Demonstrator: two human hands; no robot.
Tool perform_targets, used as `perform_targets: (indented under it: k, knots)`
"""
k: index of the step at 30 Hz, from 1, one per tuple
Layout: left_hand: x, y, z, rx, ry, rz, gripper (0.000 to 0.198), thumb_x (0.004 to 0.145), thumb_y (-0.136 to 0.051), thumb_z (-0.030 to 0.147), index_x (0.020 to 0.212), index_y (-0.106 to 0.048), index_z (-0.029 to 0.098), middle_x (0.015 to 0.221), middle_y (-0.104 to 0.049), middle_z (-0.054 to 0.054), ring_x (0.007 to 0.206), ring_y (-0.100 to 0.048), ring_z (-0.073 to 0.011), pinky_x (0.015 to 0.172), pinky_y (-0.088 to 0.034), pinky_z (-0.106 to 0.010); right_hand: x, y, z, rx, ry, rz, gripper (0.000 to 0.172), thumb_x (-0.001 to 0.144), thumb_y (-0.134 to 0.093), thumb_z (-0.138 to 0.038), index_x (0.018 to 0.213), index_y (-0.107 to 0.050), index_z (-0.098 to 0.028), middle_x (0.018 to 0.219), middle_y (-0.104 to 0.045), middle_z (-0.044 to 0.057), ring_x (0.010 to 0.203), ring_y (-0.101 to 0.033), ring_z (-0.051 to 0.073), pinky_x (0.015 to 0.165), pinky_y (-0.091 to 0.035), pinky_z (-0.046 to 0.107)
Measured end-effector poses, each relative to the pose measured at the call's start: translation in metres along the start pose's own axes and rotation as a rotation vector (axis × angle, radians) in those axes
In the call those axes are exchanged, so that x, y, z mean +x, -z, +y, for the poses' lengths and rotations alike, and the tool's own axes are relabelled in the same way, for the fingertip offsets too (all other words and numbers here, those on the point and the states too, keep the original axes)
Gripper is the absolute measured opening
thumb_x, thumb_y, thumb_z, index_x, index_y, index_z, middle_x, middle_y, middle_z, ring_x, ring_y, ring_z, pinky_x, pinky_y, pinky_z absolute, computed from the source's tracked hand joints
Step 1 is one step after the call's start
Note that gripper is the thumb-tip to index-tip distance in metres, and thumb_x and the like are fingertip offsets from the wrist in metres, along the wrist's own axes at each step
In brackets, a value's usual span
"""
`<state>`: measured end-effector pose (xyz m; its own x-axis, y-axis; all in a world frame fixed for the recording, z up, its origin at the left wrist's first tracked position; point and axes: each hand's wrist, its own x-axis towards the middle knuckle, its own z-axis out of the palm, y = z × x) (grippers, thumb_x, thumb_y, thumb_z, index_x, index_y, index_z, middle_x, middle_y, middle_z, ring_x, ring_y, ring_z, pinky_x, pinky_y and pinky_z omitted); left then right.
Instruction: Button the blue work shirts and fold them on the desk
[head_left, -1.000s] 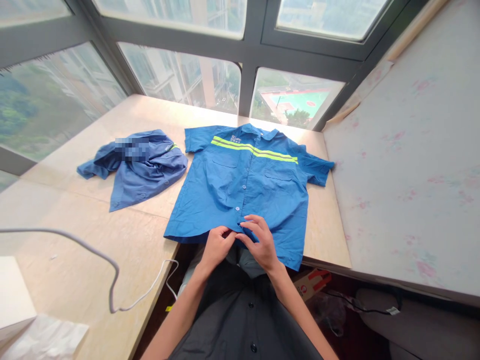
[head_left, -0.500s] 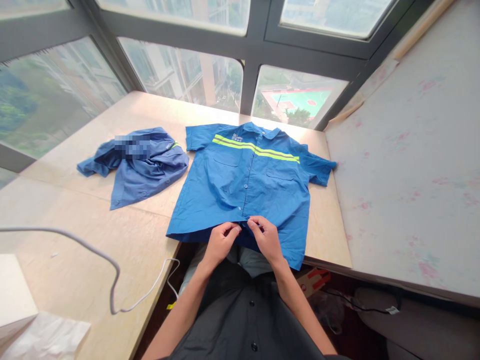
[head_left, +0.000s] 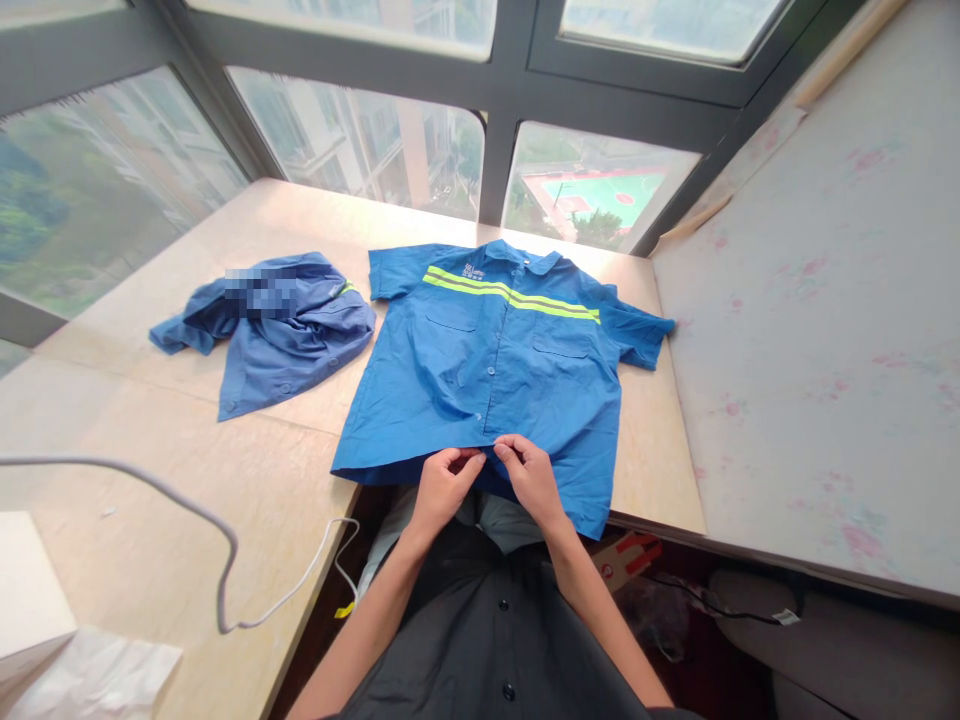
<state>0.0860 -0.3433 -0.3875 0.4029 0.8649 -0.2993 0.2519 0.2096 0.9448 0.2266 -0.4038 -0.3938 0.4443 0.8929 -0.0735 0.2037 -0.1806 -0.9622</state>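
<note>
A blue short-sleeved work shirt [head_left: 442,370] lies face up, collar toward the window, with a yellow-green reflective stripe across its chest. Its front placket is closed along most of its length, and the lower hem hangs over the table's near edge. My left hand [head_left: 445,490] pinches the hem just left of the placket. Close beside it, my right hand [head_left: 529,480] grips the bottom edge of the placket between thumb and fingers. The fingertips partly hide the cloth there.
A second, crumpled blue shirt [head_left: 289,345] lies to the left on the wooden table [head_left: 150,430]. A grey cable [head_left: 217,520] curves over the left side near a white box [head_left: 30,590] and a crumpled white sheet [head_left: 97,675]. A floral-patterned wall [head_left: 817,330] borders the right.
Both hands stay at the hem with only slight finger movement. The shirts keep their places; the view has shifted a little.
</note>
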Motion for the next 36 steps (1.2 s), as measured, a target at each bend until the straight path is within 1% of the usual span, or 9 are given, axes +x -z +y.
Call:
perform_targets:
  k: [7, 11, 17, 22, 27, 29, 31, 34, 36]
  knots:
    - [0.0, 0.0, 0.003, 0.048, -0.02, 0.016, 0.028, 0.076, -0.067, 0.039, 0.08, -0.074, 0.012, 0.078, -0.076, -0.007, 0.071, -0.067, -0.0202, 0.069, -0.051, -0.029, 0.002, 0.0, -0.001, -0.016, 0.017, -0.037, 0.021, 0.089, -0.053, -0.034, 0.083, -0.065, -0.019, 0.079, -0.067, 0.002, 0.076, -0.059, 0.018, 0.072, -0.045, 0.027]
    - [0.0, 0.0, 0.002, 0.058, -0.057, 0.016, 0.027, 0.077, -0.067, 0.039, 0.08, -0.075, 0.013, 0.078, -0.076, -0.006, 0.071, -0.067, -0.0196, 0.07, -0.051, -0.028, 0.002, 0.001, -0.002, -0.034, 0.016, -0.023, 0.021, 0.091, -0.051, -0.034, 0.082, -0.064, -0.019, 0.075, -0.063, 0.001, 0.071, -0.056, 0.016, 0.068, -0.043, 0.026]
    - [0.002, 0.003, -0.008, 0.063, -0.11, -0.001, 0.027, 0.079, -0.067, 0.04, 0.082, -0.075, 0.014, 0.08, -0.075, -0.005, 0.071, -0.064, -0.018, 0.07, -0.05, -0.027, -0.001, 0.0, 0.0, -0.063, 0.029, 0.008, 0.023, 0.092, -0.049, -0.035, 0.084, -0.063, -0.018, 0.075, -0.062, 0.001, 0.069, -0.055, 0.016, 0.067, -0.042, 0.027]
    - [0.004, 0.005, -0.019, 0.038, -0.131, -0.041, 0.028, 0.081, -0.066, 0.041, 0.082, -0.074, 0.014, 0.076, -0.072, -0.004, 0.069, -0.061, -0.0166, 0.07, -0.049, -0.027, -0.001, 0.001, -0.001, -0.047, 0.002, 0.006, 0.025, 0.093, -0.048, -0.037, 0.086, -0.063, -0.018, 0.072, -0.06, 0.0, 0.065, -0.053, 0.015, 0.063, -0.042, 0.026]
    - [0.008, 0.006, -0.024, -0.093, -0.091, -0.109, 0.032, 0.079, -0.067, 0.045, 0.075, -0.069, 0.014, 0.067, -0.066, -0.003, 0.065, -0.059, -0.0152, 0.067, -0.048, -0.027, -0.002, 0.0, -0.004, -0.025, 0.006, 0.011, 0.025, 0.093, -0.05, -0.038, 0.086, -0.064, -0.018, 0.074, -0.063, 0.001, 0.066, -0.056, 0.015, 0.064, -0.044, 0.025]
    - [0.01, 0.005, -0.024, -0.158, -0.072, -0.124, 0.033, 0.077, -0.069, 0.047, 0.075, -0.068, 0.014, 0.068, -0.065, -0.003, 0.064, -0.058, -0.0146, 0.067, -0.048, -0.027, -0.002, 0.001, -0.005, -0.003, 0.008, 0.014, 0.025, 0.093, -0.052, -0.039, 0.086, -0.064, -0.018, 0.075, -0.064, 0.001, 0.067, -0.058, 0.015, 0.063, -0.046, 0.025]
    - [0.011, 0.003, -0.023, -0.213, -0.049, -0.131, 0.034, 0.075, -0.071, 0.048, 0.076, -0.067, 0.014, 0.071, -0.065, -0.003, 0.064, -0.058, -0.0142, 0.066, -0.049, -0.027, -0.002, 0.004, -0.006, 0.0, 0.03, 0.004, 0.023, 0.092, -0.055, -0.038, 0.085, -0.065, -0.018, 0.077, -0.067, 0.002, 0.07, -0.061, 0.016, 0.066, -0.048, 0.026]
    - [0.011, 0.002, -0.02, -0.25, -0.021, -0.132, 0.035, 0.073, -0.072, 0.048, 0.076, -0.067, 0.014, 0.072, -0.064, -0.003, 0.065, -0.057, -0.0141, 0.066, -0.048, -0.027, 0.0, 0.009, -0.008, -0.047, 0.099, -0.039, 0.018, 0.09, -0.058, -0.034, 0.084, -0.066, -0.019, 0.087, -0.071, 0.004, 0.079, -0.065, 0.017, 0.074, -0.051, 0.028]
    - [0.01, 0.001, -0.019, -0.257, -0.014, -0.13, 0.034, 0.072, -0.072, 0.048, 0.075, -0.067, 0.014, 0.069, -0.063, -0.003, 0.064, -0.056, -0.0141, 0.066, -0.048, -0.027, 0.001, 0.011, -0.01, -0.08, 0.138, -0.086, 0.014, 0.088, -0.062, -0.032, 0.084, -0.067, -0.02, 0.094, -0.072, 0.006, 0.084, -0.066, 0.018, 0.075, -0.052, 0.028]
